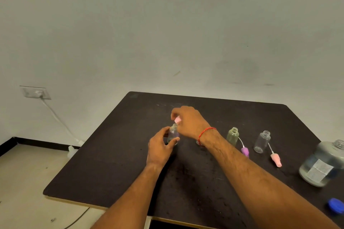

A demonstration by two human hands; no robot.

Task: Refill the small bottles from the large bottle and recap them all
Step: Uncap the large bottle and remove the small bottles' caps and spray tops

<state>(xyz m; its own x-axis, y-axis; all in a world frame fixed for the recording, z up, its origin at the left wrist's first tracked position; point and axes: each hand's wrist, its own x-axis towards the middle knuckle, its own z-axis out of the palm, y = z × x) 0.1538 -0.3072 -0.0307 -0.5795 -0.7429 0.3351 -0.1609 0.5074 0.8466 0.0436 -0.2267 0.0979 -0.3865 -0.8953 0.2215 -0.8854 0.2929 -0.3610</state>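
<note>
My left hand grips a small clear bottle standing on the dark table. My right hand holds a pink spray cap just above that bottle's open neck. Two more small bottles stand uncapped to the right: a greenish one with a purple spray cap lying beside it, and a clear one with a pink spray cap lying beside it. The large bottle stands open at the right edge, its blue cap lying in front of it.
Another small object sits hidden behind my right wrist. A wall rises behind the table, with a socket and a white cable at the left. The floor lies beyond the table's left edge.
</note>
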